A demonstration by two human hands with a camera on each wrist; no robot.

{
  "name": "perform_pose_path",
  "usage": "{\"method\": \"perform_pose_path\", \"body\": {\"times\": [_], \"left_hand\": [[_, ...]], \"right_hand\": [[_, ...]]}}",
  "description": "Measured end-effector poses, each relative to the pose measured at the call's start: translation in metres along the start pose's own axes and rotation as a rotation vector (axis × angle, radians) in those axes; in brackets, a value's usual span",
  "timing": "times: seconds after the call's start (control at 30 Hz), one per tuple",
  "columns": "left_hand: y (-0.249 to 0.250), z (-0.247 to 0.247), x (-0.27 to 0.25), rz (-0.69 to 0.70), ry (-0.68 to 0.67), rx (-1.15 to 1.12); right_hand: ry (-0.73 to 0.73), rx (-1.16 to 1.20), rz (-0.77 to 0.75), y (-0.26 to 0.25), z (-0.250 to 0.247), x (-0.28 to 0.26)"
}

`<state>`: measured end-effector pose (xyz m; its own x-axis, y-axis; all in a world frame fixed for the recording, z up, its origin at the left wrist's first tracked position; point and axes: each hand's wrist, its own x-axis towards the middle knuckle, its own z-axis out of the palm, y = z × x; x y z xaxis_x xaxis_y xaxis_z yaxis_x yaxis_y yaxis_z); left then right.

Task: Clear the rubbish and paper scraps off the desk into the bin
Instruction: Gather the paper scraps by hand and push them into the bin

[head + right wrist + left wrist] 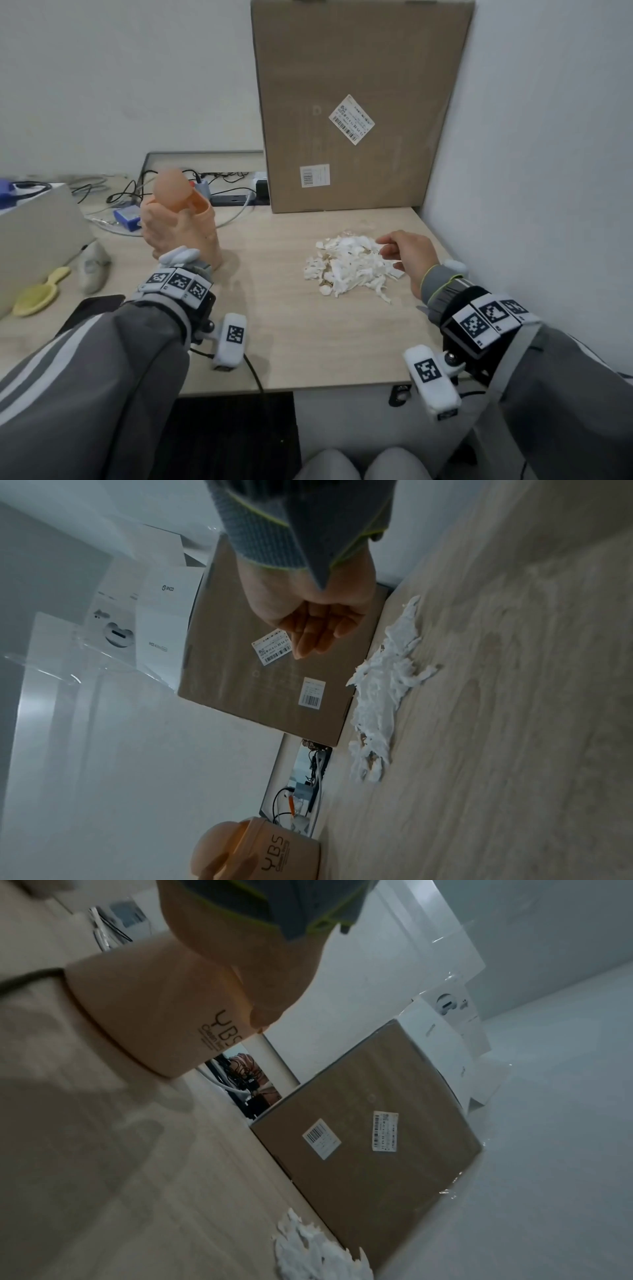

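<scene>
Peach plastic bin sits in your left hand, fingers wrapped round its body, lid flipped up and back so the mouth is exposed. In the left wrist view its base looks just clear of the desk, or tilted on it; can't tell which. Probably you hold it so it can go to the scraps rather than the scraps to it.

White paper scraps lie heaped in one pile on the desk's right half, in front of the cardboard box leaning on the wall, well apart from the bin. One pile means one sweep or a few grabs.

Your right hand hovers at the pile's right edge, holding nothing, fingers loosely curved and pointing left over the scraps, palm down-and-in: a raking pose. Left forearm reaches forward with the wrist cocked up; right forearm comes in low from the right.
</scene>
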<state>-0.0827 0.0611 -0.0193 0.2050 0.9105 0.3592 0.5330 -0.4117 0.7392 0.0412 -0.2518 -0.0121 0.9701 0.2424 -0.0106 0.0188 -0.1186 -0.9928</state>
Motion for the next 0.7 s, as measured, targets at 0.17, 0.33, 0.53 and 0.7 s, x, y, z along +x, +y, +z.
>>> {"method": "perform_pose_path", "body": {"times": [0.17,0.33,0.53,0.7], "left_hand": [[0.016,-0.005,-0.002,-0.044,0.042,-0.200],[0.005,0.000,0.029,-0.100,0.018,-0.252],[0.040,-0.003,0.005,0.214,-0.188,-0.102],[0.075,-0.003,-0.026,0.438,-0.463,-0.267]], "right_hand": [[-0.031,0.027,0.011,0.000,0.011,0.005],[-0.109,0.007,0.021,-0.001,0.018,0.011],[-0.293,-0.088,-0.084,-0.011,0.040,0.024],[-0.497,-0.194,-0.060,-0.011,0.054,0.032]]}}
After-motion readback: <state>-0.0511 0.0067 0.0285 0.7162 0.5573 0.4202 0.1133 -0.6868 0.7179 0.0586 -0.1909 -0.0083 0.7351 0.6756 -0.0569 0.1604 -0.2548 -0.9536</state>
